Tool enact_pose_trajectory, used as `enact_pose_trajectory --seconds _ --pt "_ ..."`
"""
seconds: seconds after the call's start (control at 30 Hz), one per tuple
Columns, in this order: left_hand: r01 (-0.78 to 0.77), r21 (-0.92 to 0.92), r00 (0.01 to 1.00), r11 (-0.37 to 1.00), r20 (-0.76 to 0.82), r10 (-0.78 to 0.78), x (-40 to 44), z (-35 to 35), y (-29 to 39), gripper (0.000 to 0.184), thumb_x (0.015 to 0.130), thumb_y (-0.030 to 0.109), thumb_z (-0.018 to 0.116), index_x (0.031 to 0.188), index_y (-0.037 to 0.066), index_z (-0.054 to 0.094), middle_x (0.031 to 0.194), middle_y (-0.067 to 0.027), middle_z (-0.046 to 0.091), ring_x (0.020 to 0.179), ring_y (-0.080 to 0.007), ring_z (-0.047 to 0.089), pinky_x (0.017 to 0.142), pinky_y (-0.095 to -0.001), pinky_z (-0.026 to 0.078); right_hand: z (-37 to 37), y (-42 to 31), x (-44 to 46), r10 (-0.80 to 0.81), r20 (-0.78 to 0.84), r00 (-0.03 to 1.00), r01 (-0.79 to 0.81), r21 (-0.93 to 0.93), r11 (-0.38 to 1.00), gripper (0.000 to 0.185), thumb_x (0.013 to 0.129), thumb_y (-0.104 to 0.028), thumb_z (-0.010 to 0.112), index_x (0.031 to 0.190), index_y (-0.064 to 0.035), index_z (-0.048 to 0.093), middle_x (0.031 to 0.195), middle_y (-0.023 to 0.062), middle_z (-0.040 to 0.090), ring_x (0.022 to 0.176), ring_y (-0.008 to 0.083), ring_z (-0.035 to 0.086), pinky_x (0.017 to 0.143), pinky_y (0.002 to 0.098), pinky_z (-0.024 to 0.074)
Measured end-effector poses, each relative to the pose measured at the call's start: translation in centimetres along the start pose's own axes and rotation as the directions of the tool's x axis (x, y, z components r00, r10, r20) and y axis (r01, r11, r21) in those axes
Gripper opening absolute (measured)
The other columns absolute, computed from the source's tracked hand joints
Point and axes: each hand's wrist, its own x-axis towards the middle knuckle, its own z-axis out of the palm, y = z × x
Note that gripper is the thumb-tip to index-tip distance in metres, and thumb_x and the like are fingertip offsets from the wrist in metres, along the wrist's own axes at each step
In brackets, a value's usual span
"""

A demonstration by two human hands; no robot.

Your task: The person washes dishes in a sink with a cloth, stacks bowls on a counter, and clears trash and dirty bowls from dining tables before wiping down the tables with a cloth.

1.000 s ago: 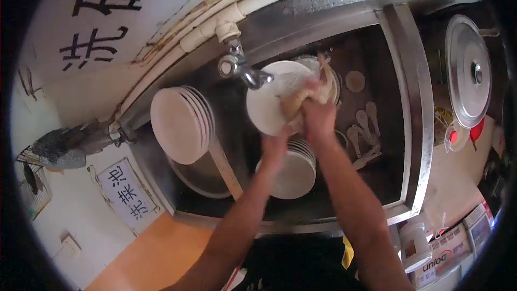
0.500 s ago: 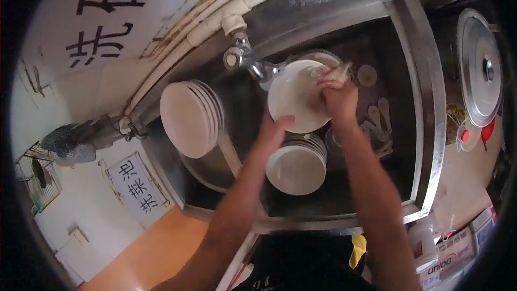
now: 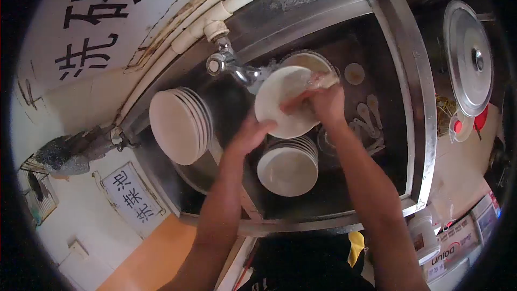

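Observation:
My left hand (image 3: 252, 134) grips the near left rim of a white plate (image 3: 277, 94), thumb on top. The plate is tilted above the sink. Over the plate's right side, my right hand (image 3: 326, 102) is closed on a pale cloth (image 3: 325, 80); its fingers reach across the plate's inner face and are partly blurred. Behind the plate, a round dish (image 3: 308, 57) is mostly covered. Just below it stands a stack of white bowls (image 3: 288, 172).
A chrome tap (image 3: 231, 68) juts out left of the plate. A stack of white plates (image 3: 175, 126) leans at the sink's left. White spoons (image 3: 368, 114) lie on the sink floor at right. The steel sink rim (image 3: 420, 102) borders a counter with a metal lid (image 3: 471, 56).
My right hand's fingers have moved left and down over the plate's inner face. The whole view has shifted slightly, and my left hand still holds the plate's rim.

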Motion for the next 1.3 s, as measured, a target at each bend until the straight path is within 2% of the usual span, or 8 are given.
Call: enact_pose_trajectory --seconds 0.13,0.33,0.4,0.57,0.67,0.8,0.97,1.3 --pt "-0.268 -0.588 0.913 0.763 -0.408 0.007 1.2 6.5 -6.0 0.043 0.086 0.010 0.065 0.128 0.001 0.061 0.112 -0.0086 0.070 0.099 -0.0205 0.066 0.088 -0.0336 0.051 5.1 -4.0 -4.7 -0.004 -0.397 0.918 0.327 0.749 0.576 0.035 0.078 0.001 0.067 0.113 0.0030 0.068 0.090 0.0074 0.071 0.083 0.0143 0.068 0.071 0.0301 0.0561" --pt "-0.104 -0.083 0.979 0.991 0.169 0.117 0.2 0.6 -0.8 0.052 0.091 0.015 0.062 0.139 0.000 0.049 0.129 -0.0100 0.060 0.116 -0.0215 0.058 0.101 -0.0361 0.046 0.9 -1.8 -2.0 -0.084 -0.148 0.985 0.100 0.110 0.989 0.032 0.079 -0.004 0.072 0.110 -0.0004 0.070 0.097 0.0055 0.070 0.087 0.0166 0.067 0.074 0.0318 0.0551" --pt "-0.304 -0.121 0.819 0.945 -0.540 0.194 0.1 5.6 -2.1 0.050 0.087 0.012 0.064 0.135 -0.001 0.055 0.120 -0.0107 0.066 0.107 -0.0207 0.063 0.093 -0.0336 0.050 4.4 -1.6 -3.3 0.019 -0.298 0.954 0.216 0.733 0.645 0.033 0.076 -0.004 0.074 0.109 0.0006 0.070 0.095 0.0079 0.072 0.086 0.0158 0.068 0.071 0.0318 0.0552" --pt "-0.155 -0.016 0.987 0.988 0.037 0.155 0.2 -0.2 -0.1 0.054 0.093 0.013 0.060 0.142 -0.001 0.045 0.130 -0.0107 0.060 0.114 -0.0221 0.060 0.101 -0.0357 0.046 0.7 -1.2 -1.0 -0.052 -0.166 0.985 0.070 0.108 0.992 0.030 0.080 -0.004 0.069 0.109 -0.0022 0.071 0.097 0.0096 0.072 0.091 0.0214 0.070 0.079 0.0317 0.0557" --pt "-0.325 -0.249 0.894 0.912 -0.395 0.211 0.3 4.4 -1.1 0.054 0.092 0.011 0.059 0.143 0.000 0.045 0.131 -0.0111 0.060 0.114 -0.0216 0.060 0.101 -0.0362 0.047 4.3 -2.0 -2.9 -0.017 -0.279 0.960 0.241 0.794 0.557 0.024 0.080 0.000 0.067 0.104 -0.0013 0.071 0.094 0.0118 0.073 0.090 0.0209 0.071 0.078 0.0327 0.0560" --pt "-0.196 -0.022 0.963 0.980 -0.192 0.188 0.0 2.0 -0.7 0.058 0.087 0.013 0.063 0.141 -0.002 0.048 0.134 -0.0139 0.059 0.120 -0.0225 0.058 0.103 -0.0360 0.046 2.9 -0.2 -2.2 -0.329 -0.313 0.891 0.391 0.158 0.907 0.021 0.084 0.002 0.063 0.104 0.0021 0.068 0.092 0.0084 0.071 0.086 0.0187 0.068 0.075 0.0333 0.0557" --pt "-0.449 -0.538 0.866 0.714 -0.458 0.199 -1.1 4.9 0.9 0.059 0.082 0.007 0.068 0.138 -0.002 0.051 0.129 -0.0128 0.062 0.114 -0.0251 0.062 0.101 -0.0372 0.048 6.0 -0.5 -3.6 0.148 -0.262 0.954 0.158 0.854 0.495 0.020 0.082 0.003 0.062 0.101 0.0002 0.066 0.100 0.0056 0.069 0.095 0.0177 0.066 0.079 0.0324 0.0539" --pt "-0.264 -0.510 0.879 0.819 -0.476 -0.014 2.7 2.2 2.2 0.050 0.094 0.018 0.068 0.138 0.004 0.048 0.121 -0.0117 0.064 0.109 -0.0233 0.064 0.093 -0.0392 0.054 2.5 -3.0 -7.8 -0.167 -0.083 0.982 0.187 0.466 0.865 0.031 0.088 -0.010 0.059 0.118 -0.0030 0.064 0.123 0.0140 0.064 0.111 0.0185 0.062 0.088 0.0333 0.0481"
